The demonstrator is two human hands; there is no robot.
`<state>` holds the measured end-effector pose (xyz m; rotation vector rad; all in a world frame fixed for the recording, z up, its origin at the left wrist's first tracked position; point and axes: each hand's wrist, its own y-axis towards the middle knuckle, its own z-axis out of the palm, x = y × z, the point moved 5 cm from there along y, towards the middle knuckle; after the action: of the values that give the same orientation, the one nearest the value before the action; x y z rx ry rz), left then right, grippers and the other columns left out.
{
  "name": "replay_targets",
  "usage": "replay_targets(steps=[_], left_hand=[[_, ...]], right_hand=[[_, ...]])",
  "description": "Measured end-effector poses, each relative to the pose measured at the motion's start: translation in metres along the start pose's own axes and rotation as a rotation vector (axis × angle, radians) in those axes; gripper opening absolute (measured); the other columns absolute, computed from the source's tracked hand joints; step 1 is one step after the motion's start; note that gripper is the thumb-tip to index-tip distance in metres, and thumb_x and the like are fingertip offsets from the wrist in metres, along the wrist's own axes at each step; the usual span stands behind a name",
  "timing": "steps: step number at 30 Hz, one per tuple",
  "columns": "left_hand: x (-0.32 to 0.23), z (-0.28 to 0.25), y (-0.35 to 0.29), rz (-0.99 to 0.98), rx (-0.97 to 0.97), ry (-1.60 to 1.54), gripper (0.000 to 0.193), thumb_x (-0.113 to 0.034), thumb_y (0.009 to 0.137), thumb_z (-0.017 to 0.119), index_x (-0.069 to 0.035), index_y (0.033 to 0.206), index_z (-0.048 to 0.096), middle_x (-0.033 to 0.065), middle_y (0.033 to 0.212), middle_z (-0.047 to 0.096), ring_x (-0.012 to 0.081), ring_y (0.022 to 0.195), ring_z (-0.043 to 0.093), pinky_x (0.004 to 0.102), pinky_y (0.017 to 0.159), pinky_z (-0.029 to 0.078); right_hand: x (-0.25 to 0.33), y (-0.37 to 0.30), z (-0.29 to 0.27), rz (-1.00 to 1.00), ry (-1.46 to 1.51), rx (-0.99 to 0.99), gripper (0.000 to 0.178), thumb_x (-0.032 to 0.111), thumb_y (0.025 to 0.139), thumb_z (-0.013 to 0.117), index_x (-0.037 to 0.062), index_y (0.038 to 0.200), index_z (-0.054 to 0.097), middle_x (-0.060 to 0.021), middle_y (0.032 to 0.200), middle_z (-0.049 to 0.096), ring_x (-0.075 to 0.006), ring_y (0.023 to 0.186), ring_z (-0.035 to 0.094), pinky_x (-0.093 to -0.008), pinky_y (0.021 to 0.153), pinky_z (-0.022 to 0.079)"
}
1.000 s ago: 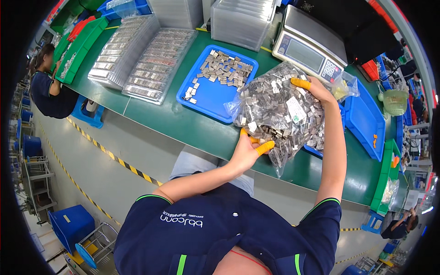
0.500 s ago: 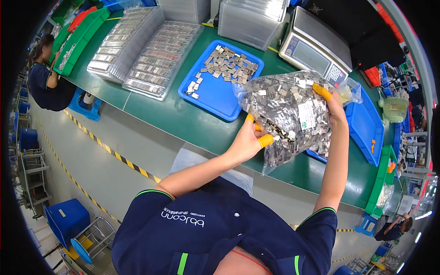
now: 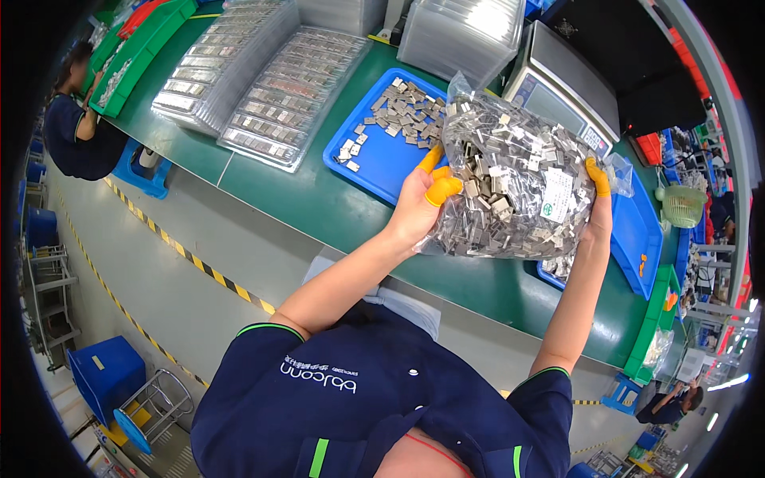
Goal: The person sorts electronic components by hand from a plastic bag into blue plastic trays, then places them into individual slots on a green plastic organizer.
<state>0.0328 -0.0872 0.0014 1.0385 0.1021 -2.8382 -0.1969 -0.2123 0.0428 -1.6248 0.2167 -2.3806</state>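
Plastic bag (image 3: 518,211), clear and filled with small metal parts, is held at a slant over the right half of the green table (image 3: 275,191), overlapping in view the right side of a blue tray (image 3: 366,177); whether its underside touches anything cannot be told. Left hand (image 3: 413,205) is partly closed at the bag's left edge, its yellow-covered thumb and a yellow-covered finger pinching the film beside a gap where bare parts show. Right hand (image 3: 596,219) is curved around the bag's right end, one yellow-covered digit laid on the film; its remaining fingers are hidden, so their spread cannot be determined. White label (image 3: 558,195) sits on the bag's upper face, near the right hand. Loose metal parts (image 3: 402,111) lie scattered in the blue tray, chiefly toward its far side, with a few apart at its left. Digital scale (image 3: 582,76) stands just beyond the bag, which partly covers it from this viewpoint. Further parts (image 3: 558,267) show in a container below the bag's right end. Filled clear trays (image 3: 295,95) lie left of the blue tray; stacked clear trays (image 3: 458,40) stand behind it. Shallow blue bin (image 3: 635,227) rests to the right of the bag, small orange pieces inside
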Motion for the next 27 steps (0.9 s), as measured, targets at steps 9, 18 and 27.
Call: replay_targets(steps=[9,18,27], left_hand=[[-0.013,-0.017,0.011,-0.171,-0.068,-0.106,0.042,-0.008,0.078,0.051,-0.001,0.120,0.048,0.0056,0.106,0.057,0.0124,0.094,0.056,0.0253,0.082,0.045],[-0.021,-0.016,0.013,-0.198,-0.083,-0.311,0.047,-0.011,0.079,0.045,-0.004,0.126,0.043,0.0053,0.113,0.054,0.0145,0.097,0.055,0.0294,0.087,0.045],[-0.012,-0.019,0.020,-0.233,0.013,-0.429,0.054,-0.009,0.081,0.051,-0.006,0.132,0.032,0.0101,0.114,0.053,0.0186,0.099,0.057,0.0335,0.084,0.049]], right_hand=[[-0.015,-0.005,0.017,-0.029,0.155,-0.042,0.033,0.015,0.079,0.061,0.0016,0.108,0.056,-0.0123,0.103,0.062,-0.0238,0.091,0.062,-0.0363,0.082,0.050],[-0.003,-0.029,0.052,-0.074,0.204,-0.047,0.035,0.017,0.079,0.061,0.0021,0.111,0.055,-0.0117,0.107,0.061,-0.0240,0.097,0.059,-0.0369,0.088,0.046],[0.004,-0.030,0.045,-0.070,0.189,-0.126,0.027,0.015,0.083,0.057,0.0025,0.107,0.058,-0.0084,0.106,0.061,-0.0212,0.096,0.059,-0.0348,0.088,0.046]])
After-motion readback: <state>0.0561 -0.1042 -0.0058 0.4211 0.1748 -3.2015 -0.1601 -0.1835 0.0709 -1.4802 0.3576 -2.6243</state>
